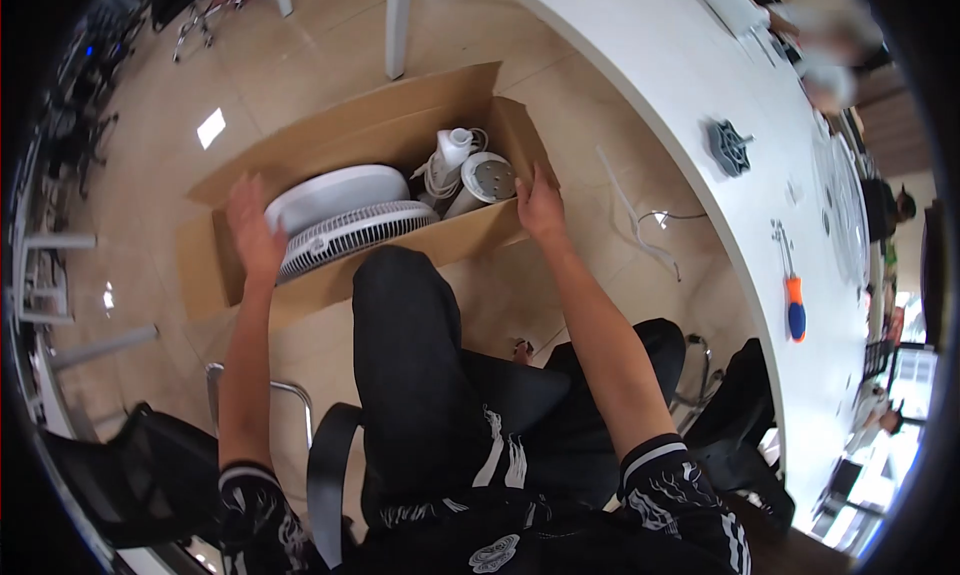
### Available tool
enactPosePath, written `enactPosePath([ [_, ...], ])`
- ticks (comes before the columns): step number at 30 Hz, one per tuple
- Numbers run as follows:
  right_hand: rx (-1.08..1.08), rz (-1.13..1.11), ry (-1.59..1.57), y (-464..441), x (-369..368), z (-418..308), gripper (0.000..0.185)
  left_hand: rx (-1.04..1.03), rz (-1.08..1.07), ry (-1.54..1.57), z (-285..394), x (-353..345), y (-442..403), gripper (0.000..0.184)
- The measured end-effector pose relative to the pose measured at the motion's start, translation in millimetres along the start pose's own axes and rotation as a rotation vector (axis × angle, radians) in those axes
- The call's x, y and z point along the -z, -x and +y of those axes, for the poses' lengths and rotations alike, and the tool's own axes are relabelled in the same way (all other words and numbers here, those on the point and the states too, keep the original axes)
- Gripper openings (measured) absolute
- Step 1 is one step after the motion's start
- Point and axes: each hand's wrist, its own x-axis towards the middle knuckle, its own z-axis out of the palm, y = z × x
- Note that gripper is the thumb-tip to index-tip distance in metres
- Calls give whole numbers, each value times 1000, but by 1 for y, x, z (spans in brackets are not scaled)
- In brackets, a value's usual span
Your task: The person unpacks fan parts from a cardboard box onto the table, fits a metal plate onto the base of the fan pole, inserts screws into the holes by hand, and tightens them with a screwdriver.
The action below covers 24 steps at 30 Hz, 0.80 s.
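A cardboard box [400,133] stands open on the floor in front of my knees. In it are a white round base-like part [335,193], a white fan grille [360,227], a white fan motor housing or neck [450,157] with a coiled cord, and a white cylinder with a holed grey end [490,178]. My left hand [256,225], slightly blurred, is over the box's left end beside the white round part, fingers extended. At the right end, my right hand [541,207] grips the box's edge, thumb on the inner side.
To the right curves a white table [690,210] carrying a dark knob with a bolt [729,147], an orange-and-blue screwdriver [795,308], small screws and a clear round grille [840,205]. A white strip [625,200] lies on the floor. Chairs stand around; people are beyond the table.
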Motion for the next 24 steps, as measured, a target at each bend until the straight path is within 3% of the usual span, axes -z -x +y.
enactPosePath([
  [5, -56, -53, -119, -6, -11, 16, 51, 77, -74, -86, 11, -67, -54, 97],
  [7, -91, -111, -133, -10, -4, 12, 49, 186, -306, -190, -5, -87, -72, 87],
  [8, -125, -171, -161, -11, 1, 9, 47, 195, -314, -176, -13, -97, -80, 87],
  [10, -134, -202, -147, -14, 9, -1, 48, 257, -495, -47, -30, -107, -90, 69],
  [11, -148, -224, -152, -13, 10, -5, 49, 255, -486, -3, -27, -97, -92, 54],
  [12, -146, -232, -139, -14, 5, 1, 49, 266, -492, 7, -26, -92, -95, 54],
  [14, -103, -141, 42, -19, 0, 1, 53, 334, -686, 68, -29, -87, -106, 56],
  [15, -97, -143, 45, -19, 0, -4, 53, 340, -684, 70, -34, -95, -107, 56],
  [17, 233, 213, 350, -16, 2, -20, 54, 294, -719, 123, -44, -106, -108, 61],
  [18, 237, 216, 343, -14, 6, -35, 54, 296, -713, 116, -39, -95, -107, 61],
  [20, 203, -31, 251, -16, 15, -65, 59, 248, -564, 79, -20, -71, -98, 66],
  [21, 202, -19, 240, -17, 16, -77, 59, 160, -394, 88, -23, -74, -82, 71],
  [23, -96, -396, 359, -21, 18, -94, 62, 64, -380, 221, -25, -61, -59, 70],
  [24, -97, -383, 346, -26, 14, -91, 62, 79, -424, 322, -17, -35, -48, 69],
])
